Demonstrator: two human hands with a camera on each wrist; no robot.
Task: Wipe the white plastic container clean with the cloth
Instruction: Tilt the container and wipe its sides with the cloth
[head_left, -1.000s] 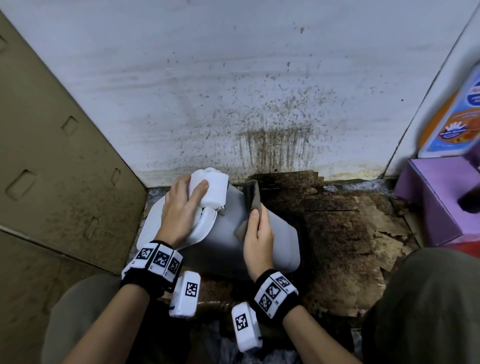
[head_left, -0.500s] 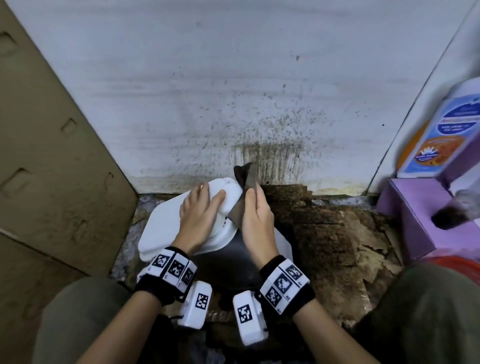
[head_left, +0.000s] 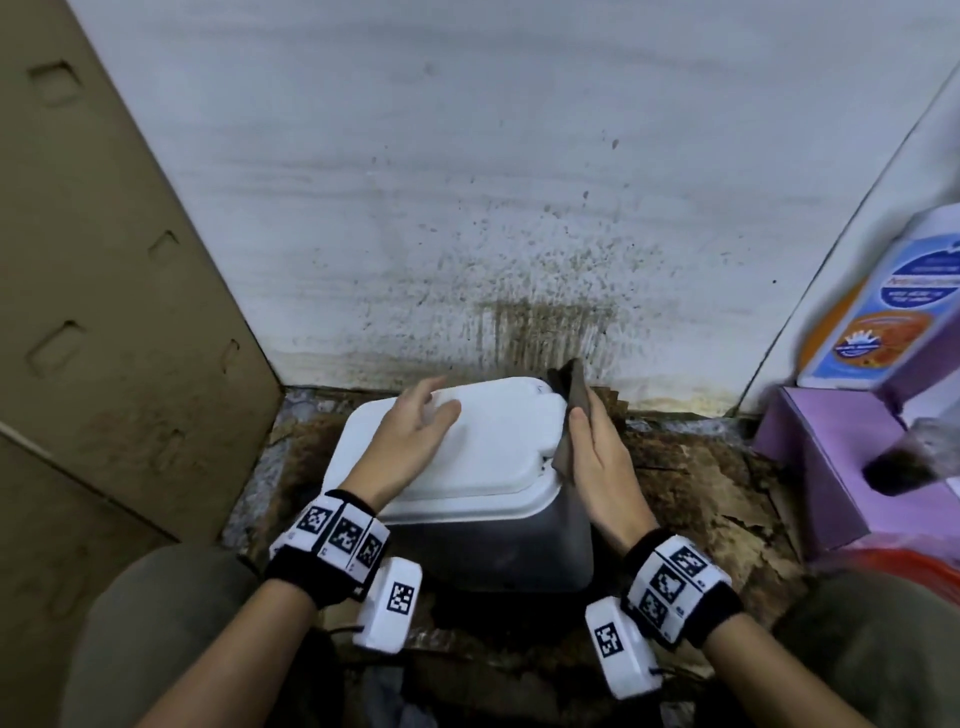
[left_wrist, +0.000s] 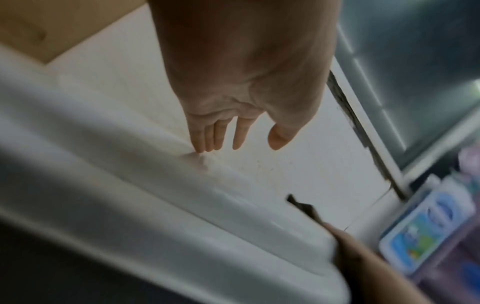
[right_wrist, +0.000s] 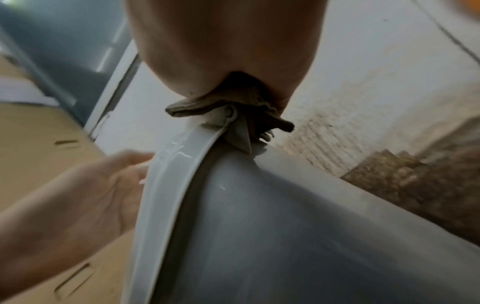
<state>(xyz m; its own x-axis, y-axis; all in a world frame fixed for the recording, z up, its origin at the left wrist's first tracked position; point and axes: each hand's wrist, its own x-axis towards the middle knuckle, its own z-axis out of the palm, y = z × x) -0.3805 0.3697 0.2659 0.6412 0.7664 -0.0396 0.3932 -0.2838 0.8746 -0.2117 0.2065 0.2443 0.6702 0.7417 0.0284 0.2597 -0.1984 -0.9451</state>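
The white plastic container (head_left: 483, 540) stands on the floor with its white lid (head_left: 493, 436) facing up. My left hand (head_left: 415, 431) lies flat on the lid, fingers straight; the left wrist view shows its fingertips (left_wrist: 207, 142) touching the lid (left_wrist: 155, 195). My right hand (head_left: 597, 452) holds the brown cloth (head_left: 569, 395) against the lid's right edge. In the right wrist view the cloth (right_wrist: 233, 102) is bunched under the palm over the container's rim (right_wrist: 166, 185). The right hand's fingers are hidden behind the cloth there.
A cardboard panel (head_left: 104, 312) closes the left side and a stained white wall (head_left: 467, 208) stands behind. A purple box (head_left: 831, 467) and a blue-and-orange labelled bottle (head_left: 893, 301) sit at the right. The floor (head_left: 701, 493) is brown and peeling. My knees frame the bottom.
The container has gone from lying tipped to standing with its lid up. My left hand moved from the latch to flat on the lid. The cloth hand shifted to the lid's right edge.
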